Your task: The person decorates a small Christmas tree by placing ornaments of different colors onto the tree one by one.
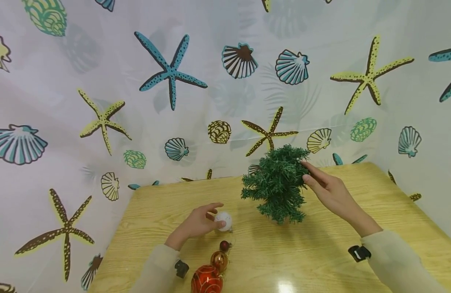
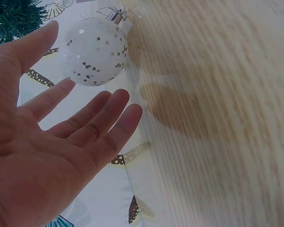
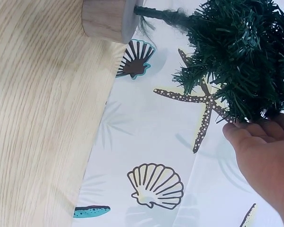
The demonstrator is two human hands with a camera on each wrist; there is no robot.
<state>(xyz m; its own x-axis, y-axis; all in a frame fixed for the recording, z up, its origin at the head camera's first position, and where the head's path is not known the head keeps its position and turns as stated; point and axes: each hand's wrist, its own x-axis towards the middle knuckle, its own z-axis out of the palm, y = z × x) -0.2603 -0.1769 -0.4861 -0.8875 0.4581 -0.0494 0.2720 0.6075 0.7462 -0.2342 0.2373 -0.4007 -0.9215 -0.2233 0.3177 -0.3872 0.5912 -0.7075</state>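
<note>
A small green artificial Christmas tree [image 1: 278, 185] stands upright on the table, its round wooden base [image 3: 109, 19] showing in the right wrist view. My right hand [image 1: 331, 195] touches the branches on the tree's right side; its fingers look fairly straight, with some fingertips lost among the needles. To the left of the tree lies a white Christmas bauble [image 2: 94, 52] with gold specks and a silver cap. My left hand [image 1: 198, 219] is at this bauble, thumb and index finger beside it, the other fingers loosely extended. Whether those fingertips press on the bauble is unclear.
Nearer me, a dark red small bauble [image 1: 224, 245], a copper-coloured bauble [image 1: 219, 260] and a large red patterned bauble [image 1: 207, 280] lie in a row. The wooden table [image 1: 269, 260] meets a cloth backdrop [image 1: 211, 101] printed with shells and starfish behind and at both sides.
</note>
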